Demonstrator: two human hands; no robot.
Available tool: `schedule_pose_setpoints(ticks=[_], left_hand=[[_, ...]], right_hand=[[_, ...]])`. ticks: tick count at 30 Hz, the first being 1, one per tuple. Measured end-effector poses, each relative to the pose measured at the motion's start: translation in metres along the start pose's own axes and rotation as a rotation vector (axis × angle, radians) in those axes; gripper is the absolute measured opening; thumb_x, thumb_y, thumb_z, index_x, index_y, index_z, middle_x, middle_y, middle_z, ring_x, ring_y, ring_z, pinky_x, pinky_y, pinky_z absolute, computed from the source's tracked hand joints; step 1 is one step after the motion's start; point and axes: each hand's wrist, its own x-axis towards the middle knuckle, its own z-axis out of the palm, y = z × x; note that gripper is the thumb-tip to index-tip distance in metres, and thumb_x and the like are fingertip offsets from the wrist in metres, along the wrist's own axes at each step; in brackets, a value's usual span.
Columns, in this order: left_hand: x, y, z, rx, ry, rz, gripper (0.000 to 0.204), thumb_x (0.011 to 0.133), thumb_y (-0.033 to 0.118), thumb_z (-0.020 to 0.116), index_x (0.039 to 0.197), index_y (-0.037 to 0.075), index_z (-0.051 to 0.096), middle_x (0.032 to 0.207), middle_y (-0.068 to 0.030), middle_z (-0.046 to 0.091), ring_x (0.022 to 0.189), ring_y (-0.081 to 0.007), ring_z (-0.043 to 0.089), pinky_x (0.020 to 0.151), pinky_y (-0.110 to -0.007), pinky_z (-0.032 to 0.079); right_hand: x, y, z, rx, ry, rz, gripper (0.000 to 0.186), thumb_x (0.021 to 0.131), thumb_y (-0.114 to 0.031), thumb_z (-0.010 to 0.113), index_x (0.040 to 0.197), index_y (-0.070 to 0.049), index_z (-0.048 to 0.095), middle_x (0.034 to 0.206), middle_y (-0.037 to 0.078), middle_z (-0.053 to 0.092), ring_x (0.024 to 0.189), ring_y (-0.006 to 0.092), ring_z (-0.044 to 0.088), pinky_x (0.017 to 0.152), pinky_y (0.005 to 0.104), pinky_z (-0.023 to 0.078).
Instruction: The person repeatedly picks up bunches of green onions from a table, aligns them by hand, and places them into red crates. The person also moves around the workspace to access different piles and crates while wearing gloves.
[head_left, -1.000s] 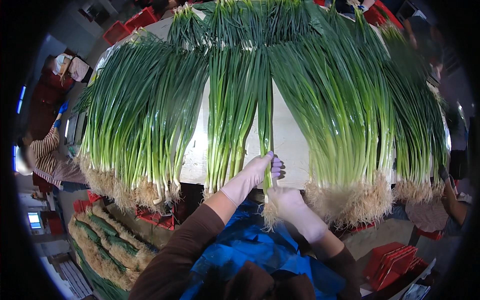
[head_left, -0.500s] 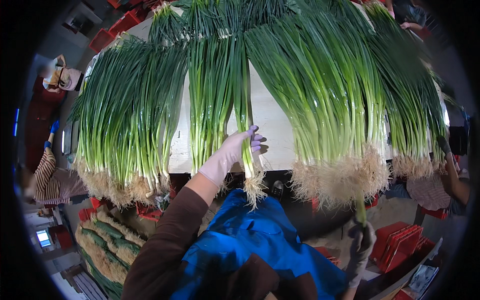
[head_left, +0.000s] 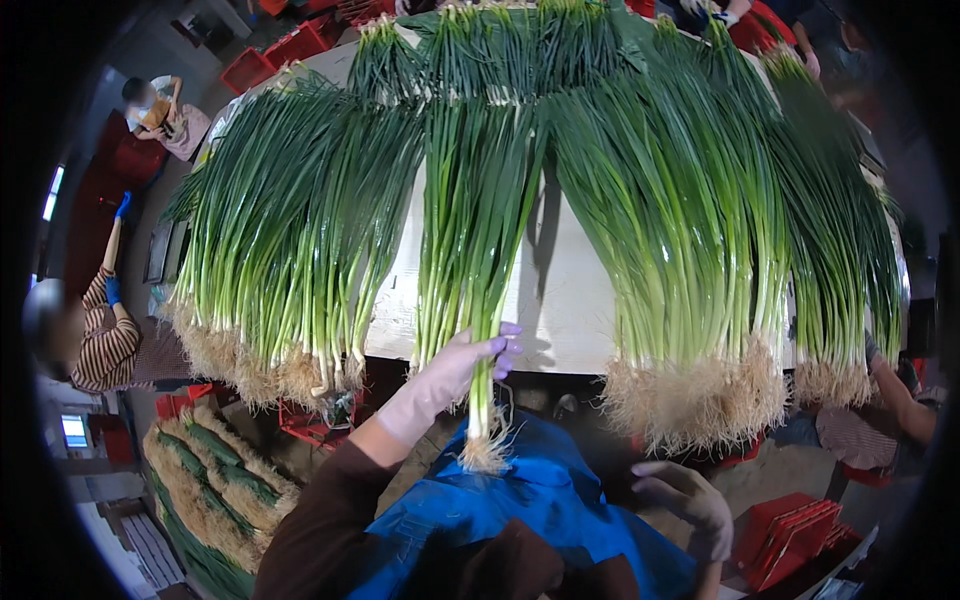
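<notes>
In the head view, my left hand (head_left: 447, 385), in a pale purple glove, is closed round a small bunch of green onions (head_left: 481, 388). Their white ends and tangled roots hang past the near table edge, over my blue apron (head_left: 430, 500). The leaves still lie up across the table. Just left of the held bunch lies a narrow row of green onions (head_left: 440, 250). My gloved right hand (head_left: 690, 505) is low at the right, away from the table, its fingers loosely bent and apart with nothing visible in them.
Thick green onion piles lie on the table at left (head_left: 290, 230) and right (head_left: 690, 260), roots over the edge. Red crates (head_left: 790, 540) stand low right. Bundled green onions (head_left: 215, 480) are stacked low left. Co-workers are at the left (head_left: 105, 340), the right and the far side.
My left hand has drawn its green onions toward me, farther over the table edge. The stalk in my right hand is gone, and that hand's fingers have opened. The view has shifted slightly.
</notes>
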Motion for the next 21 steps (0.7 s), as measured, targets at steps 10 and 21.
schedule_pose_setpoints(ticks=[10,21], left_hand=[[-0.079,0.064,-0.115,0.161,0.313,0.266,0.039,0.089,0.007,0.057,0.127,-0.002,0.049,0.095,-0.0125,0.065,0.069,-0.0163,0.063,0.063,-0.027,0.053],[0.021,0.025,-0.157,1.054,0.729,0.4,0.046,0.086,0.012,0.057,0.13,0.002,0.045,0.101,-0.0238,0.06,0.089,-0.0385,0.063,0.077,-0.044,0.052]], right_hand=[[0.225,-0.069,0.103,-0.703,-0.165,-0.249,0.044,0.091,-0.026,0.05,0.126,0.0,0.048,0.113,0.023,0.061,0.106,0.0385,0.057,0.092,0.0421,0.045],[0.39,-0.104,0.218,-1.402,-0.171,-0.498,0.045,0.092,-0.037,0.045,0.128,-0.009,0.051,0.136,0.011,0.045,0.137,0.0315,0.029,0.112,0.0597,0.012]])
